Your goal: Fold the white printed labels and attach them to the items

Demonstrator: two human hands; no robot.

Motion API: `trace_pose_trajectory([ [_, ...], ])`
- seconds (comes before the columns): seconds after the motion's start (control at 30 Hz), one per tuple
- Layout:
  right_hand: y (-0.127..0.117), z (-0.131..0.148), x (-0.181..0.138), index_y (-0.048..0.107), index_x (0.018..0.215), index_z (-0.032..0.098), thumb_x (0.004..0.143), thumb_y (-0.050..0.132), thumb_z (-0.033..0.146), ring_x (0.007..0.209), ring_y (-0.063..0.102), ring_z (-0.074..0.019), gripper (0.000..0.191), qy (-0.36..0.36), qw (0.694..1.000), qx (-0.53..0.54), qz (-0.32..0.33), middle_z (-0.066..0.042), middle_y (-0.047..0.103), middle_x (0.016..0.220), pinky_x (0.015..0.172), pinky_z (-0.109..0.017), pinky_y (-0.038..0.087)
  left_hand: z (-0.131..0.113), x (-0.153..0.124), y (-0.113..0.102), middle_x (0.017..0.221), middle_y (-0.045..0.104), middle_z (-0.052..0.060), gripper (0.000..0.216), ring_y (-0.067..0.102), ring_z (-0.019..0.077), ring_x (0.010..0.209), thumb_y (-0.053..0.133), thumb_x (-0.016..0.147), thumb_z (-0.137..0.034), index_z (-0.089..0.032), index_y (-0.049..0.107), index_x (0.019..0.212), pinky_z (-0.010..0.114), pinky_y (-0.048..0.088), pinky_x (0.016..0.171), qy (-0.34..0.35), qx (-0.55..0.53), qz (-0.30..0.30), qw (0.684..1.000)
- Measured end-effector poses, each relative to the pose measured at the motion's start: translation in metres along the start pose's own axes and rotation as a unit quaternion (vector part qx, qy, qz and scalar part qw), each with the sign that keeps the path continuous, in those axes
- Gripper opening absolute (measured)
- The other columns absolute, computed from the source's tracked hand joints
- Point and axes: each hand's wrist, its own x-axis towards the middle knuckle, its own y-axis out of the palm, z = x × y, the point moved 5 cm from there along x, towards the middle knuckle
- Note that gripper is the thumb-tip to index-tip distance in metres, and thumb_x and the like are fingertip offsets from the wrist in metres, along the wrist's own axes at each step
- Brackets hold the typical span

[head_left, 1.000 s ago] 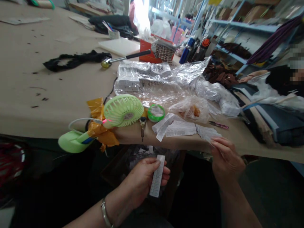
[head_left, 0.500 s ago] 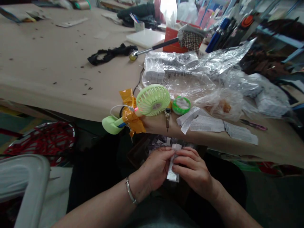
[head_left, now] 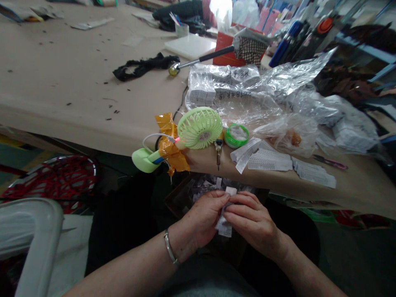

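Observation:
Between my two hands, below the table's front edge, is a small bundle of white printed labels [head_left: 225,230]. My left hand [head_left: 206,216], with a bangle at the wrist, pinches the bundle from the left with thumb and fingers. From the right, my right hand [head_left: 252,220] closes its fingers on the same labels; its palm side is hidden. Under the hands stands an open box [head_left: 176,198] with white scraps in it. On the table just beyond, more printed label strips [head_left: 269,160] lie fanned out.
A green fan [head_left: 200,128] is taped at the table edge, beside a pointed tool [head_left: 218,154] and a green round tub [head_left: 236,135]. Behind are clear plastic bags [head_left: 241,103]. Tweezers [head_left: 331,162] lie at right. A white plastic chair [head_left: 34,214] stands at left.
The labels between my fingers have shifted and their lower ends look more crumpled and spread. Both hands stay in nearly the same place.

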Motion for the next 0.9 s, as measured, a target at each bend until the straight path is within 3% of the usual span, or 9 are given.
trace_pose_trajectory([
  [0.1,-0.006,-0.009,-0.009,0.059,0.116,0.024,0.079,0.066,0.013,0.107,0.057,-0.0242,0.039,0.090,0.988,0.094,-0.082,-0.006,0.068,0.103,0.092,-0.042,0.047,-0.001,-0.003,0.001,0.062,0.061,0.002,0.012,0.057,0.0095,0.050,0.061,0.081,-0.023,-0.010,0.061,0.079,0.020,0.044,0.050,-0.021,0.042,0.008,0.999],
  [0.2,-0.004,-0.035,-0.021,0.060,0.112,0.027,0.082,0.064,0.023,0.103,0.058,-0.0218,0.030,0.270,0.916,0.256,-0.152,-0.005,0.064,0.103,0.090,-0.038,0.048,-0.001,-0.009,0.004,0.068,0.064,0.005,0.018,0.062,0.0134,0.054,0.052,0.088,-0.027,-0.012,0.060,0.089,0.025,0.050,0.054,-0.056,0.096,0.027,0.993],
  [0.27,0.010,-0.049,-0.025,0.060,0.113,0.027,0.079,0.068,0.033,0.094,0.061,-0.0185,0.035,0.358,0.830,0.412,-0.115,-0.004,0.064,0.104,0.083,-0.032,0.050,-0.001,-0.012,0.006,0.069,0.064,0.005,0.019,0.063,0.0139,0.056,0.051,0.088,-0.028,-0.012,0.060,0.089,0.025,0.050,0.055,-0.072,0.114,0.041,0.990],
  [0.37,0.032,-0.052,-0.020,0.060,0.116,0.025,0.066,0.078,0.042,0.084,0.062,-0.0162,0.056,0.382,0.703,0.599,0.001,-0.005,0.064,0.107,0.075,-0.027,0.050,0.003,-0.015,0.007,0.068,0.063,0.004,0.019,0.063,0.0127,0.054,0.051,0.088,-0.029,-0.012,0.060,0.086,0.023,0.050,0.053,-0.086,0.126,0.056,0.987],
  [0.43,0.039,-0.051,-0.015,0.063,0.113,0.023,0.062,0.081,0.039,0.091,0.062,-0.0176,0.056,0.375,0.665,0.645,0.032,-0.005,0.063,0.112,0.081,-0.028,0.049,0.005,-0.015,0.007,0.067,0.063,0.003,0.019,0.062,0.0119,0.051,0.053,0.086,-0.030,-0.012,0.059,0.086,0.022,0.049,0.051,-0.089,0.131,0.056,0.986],
  [0.57,0.044,-0.052,-0.010,0.070,0.094,0.021,0.062,0.080,0.026,0.108,0.057,-0.0211,0.033,0.369,0.651,0.662,0.021,-0.006,0.062,0.118,0.094,-0.032,0.044,0.005,-0.017,0.007,0.067,0.063,0.004,0.019,0.059,0.0103,0.048,0.056,0.084,-0.030,-0.012,0.058,0.084,0.021,0.047,0.049,-0.078,0.147,0.055,0.984],
  [0.77,0.049,-0.051,-0.007,0.068,0.086,0.019,0.060,0.082,0.033,0.099,0.063,-0.0217,0.032,0.365,0.633,0.682,0.014,-0.007,0.063,0.114,0.084,-0.034,0.050,0.004,-0.018,0.006,0.065,0.062,0.002,0.017,0.057,0.0094,0.048,0.059,0.080,-0.031,-0.013,0.058,0.082,0.020,0.044,0.048,-0.061,0.156,0.046,0.985],
  [0.83,0.049,-0.050,-0.007,0.068,0.091,0.021,0.062,0.081,0.035,0.098,0.063,-0.0213,0.035,0.361,0.651,0.668,0.012,-0.007,0.064,0.113,0.083,-0.034,0.050,0.004,-0.018,0.004,0.065,0.062,0.002,0.018,0.056,0.0091,0.048,0.059,0.081,-0.031,-0.013,0.058,0.080,0.020,0.043,0.048,-0.057,0.161,0.035,0.985],
  [0.9,0.045,-0.050,-0.008,0.066,0.102,0.023,0.067,0.077,0.037,0.094,0.064,-0.0200,0.039,0.364,0.694,0.621,0.003,-0.007,0.065,0.113,0.080,-0.033,0.052,0.003,-0.018,0.002,0.066,0.062,0.002,0.019,0.056,0.0089,0.049,0.059,0.081,-0.032,-0.014,0.058,0.079,0.021,0.043,0.049,-0.054,0.161,0.022,0.985],
])
